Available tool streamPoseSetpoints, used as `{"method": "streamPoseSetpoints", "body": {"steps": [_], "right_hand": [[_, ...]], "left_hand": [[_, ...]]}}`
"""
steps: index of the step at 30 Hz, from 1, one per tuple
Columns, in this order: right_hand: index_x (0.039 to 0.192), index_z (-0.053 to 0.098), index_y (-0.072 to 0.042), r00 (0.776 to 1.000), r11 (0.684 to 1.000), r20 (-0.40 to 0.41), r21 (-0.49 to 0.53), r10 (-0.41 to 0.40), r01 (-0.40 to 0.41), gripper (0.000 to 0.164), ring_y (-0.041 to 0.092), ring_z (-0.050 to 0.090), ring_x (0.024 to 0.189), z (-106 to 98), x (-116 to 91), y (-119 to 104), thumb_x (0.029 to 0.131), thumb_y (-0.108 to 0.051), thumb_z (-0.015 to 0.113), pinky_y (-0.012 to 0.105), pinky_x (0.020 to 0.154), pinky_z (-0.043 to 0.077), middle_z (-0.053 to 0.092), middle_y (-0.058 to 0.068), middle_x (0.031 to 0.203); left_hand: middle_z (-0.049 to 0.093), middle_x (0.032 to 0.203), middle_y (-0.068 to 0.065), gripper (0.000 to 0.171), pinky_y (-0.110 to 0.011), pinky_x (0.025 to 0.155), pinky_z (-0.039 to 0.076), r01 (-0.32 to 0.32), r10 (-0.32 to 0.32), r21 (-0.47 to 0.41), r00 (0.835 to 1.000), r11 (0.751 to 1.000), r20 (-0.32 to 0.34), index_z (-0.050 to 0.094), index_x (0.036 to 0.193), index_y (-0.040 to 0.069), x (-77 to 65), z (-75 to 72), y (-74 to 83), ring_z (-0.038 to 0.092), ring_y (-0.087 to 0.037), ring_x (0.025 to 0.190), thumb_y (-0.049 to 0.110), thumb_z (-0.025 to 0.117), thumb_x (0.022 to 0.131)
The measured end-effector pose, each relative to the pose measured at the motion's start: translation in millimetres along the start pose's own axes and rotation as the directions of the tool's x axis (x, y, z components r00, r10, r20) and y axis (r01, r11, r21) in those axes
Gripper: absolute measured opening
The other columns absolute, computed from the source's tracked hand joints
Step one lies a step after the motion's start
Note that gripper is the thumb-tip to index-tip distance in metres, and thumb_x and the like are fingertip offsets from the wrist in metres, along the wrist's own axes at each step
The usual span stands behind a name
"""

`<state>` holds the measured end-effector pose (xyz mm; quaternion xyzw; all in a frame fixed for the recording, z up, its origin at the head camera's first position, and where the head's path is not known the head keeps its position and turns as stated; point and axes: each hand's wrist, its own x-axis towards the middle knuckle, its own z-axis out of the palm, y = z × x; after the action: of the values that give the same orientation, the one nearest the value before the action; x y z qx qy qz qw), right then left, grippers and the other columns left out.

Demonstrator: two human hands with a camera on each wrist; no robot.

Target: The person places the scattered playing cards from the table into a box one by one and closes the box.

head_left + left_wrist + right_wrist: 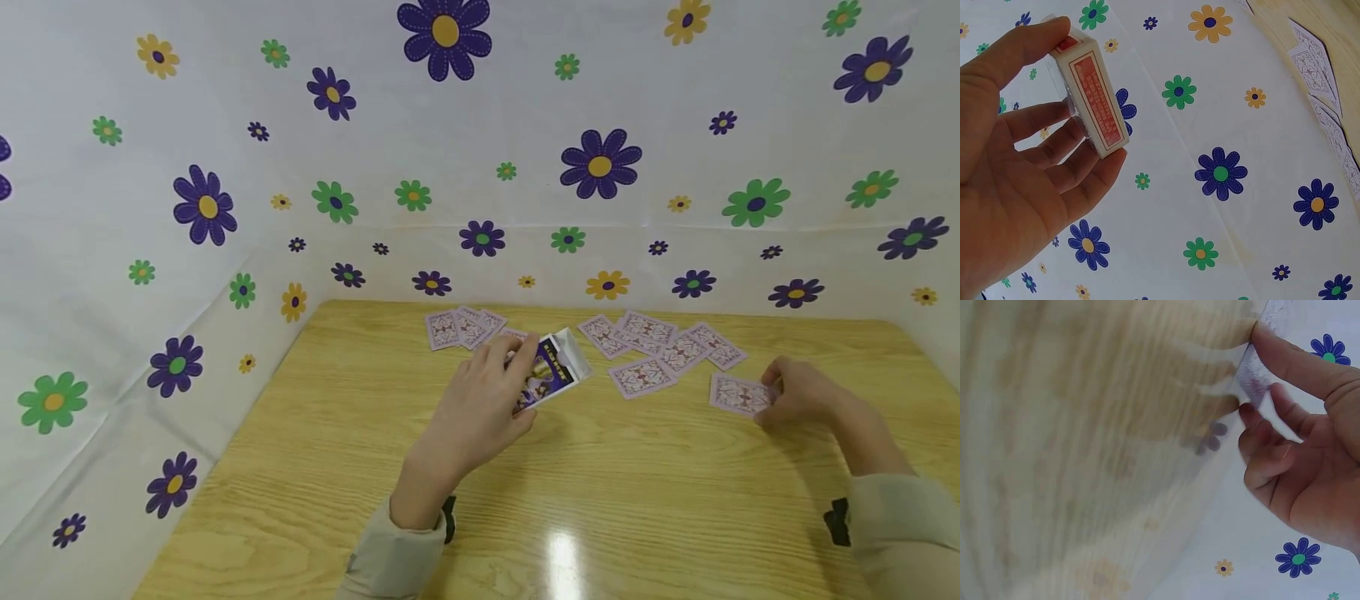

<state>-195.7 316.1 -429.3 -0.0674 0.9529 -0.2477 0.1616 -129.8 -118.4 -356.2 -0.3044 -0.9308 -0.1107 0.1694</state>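
My left hand [480,396] grips a small card box [543,377] above the middle of the table. Its face is dark purple with yellow print, and a pale flap stands out at the upper right end. In the left wrist view the thumb and fingers hold the card box [1097,97] by its edges, its red-panelled narrow side showing. At the right, my right hand [806,396] pinches the end of a playing card [737,393] with a pink-patterned back, low over the tabletop. The right wrist view shows that playing card [1252,378] edge-on between thumb and fingers.
Several face-down cards [643,379] lie overlapping at the back, right of the box. Another face-down group [444,330] lies at the back left, partly hidden by my left hand. A flowered white cloth [517,142] rises behind the wooden table [315,417] and along its left side.
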Motion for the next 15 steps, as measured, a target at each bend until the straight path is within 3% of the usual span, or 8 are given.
{"method": "streamPoseSetpoints", "body": {"steps": [10, 15], "right_hand": [[0.108, 0.046, 0.014, 0.999, 0.998, -0.051, 0.059, -0.013, 0.016, 0.052, 0.027, 0.049, 0.081, 6.2, -4.6, -3.5, 0.075, -0.007, 0.081, 0.032, 0.066, 0.041, 0.051, 0.018, 0.09], [0.111, 0.048, 0.015, 0.995, 0.991, -0.094, 0.126, -0.022, 0.033, 0.051, 0.025, 0.051, 0.08, 12.0, -6.8, -6.7, 0.076, -0.005, 0.079, 0.029, 0.062, 0.047, 0.053, 0.019, 0.092]], "left_hand": [[0.053, 0.131, -0.017, 0.078, -0.042, 0.088, 0.054, -0.011, 0.011, 0.021, 1.0, 1.0, 0.016, 0.042, 0.148, 0.002, 1.2, 1.9, 0.1, 0.057, -0.033, 0.113, 0.022, 0.079, 0.082], [0.053, 0.13, -0.017, 0.079, -0.042, 0.088, 0.053, -0.01, 0.01, 0.014, 1.0, 1.0, 0.028, 0.041, 0.149, 0.003, 0.5, 1.2, 1.6, 0.056, -0.032, 0.114, 0.023, 0.078, 0.083]]}}
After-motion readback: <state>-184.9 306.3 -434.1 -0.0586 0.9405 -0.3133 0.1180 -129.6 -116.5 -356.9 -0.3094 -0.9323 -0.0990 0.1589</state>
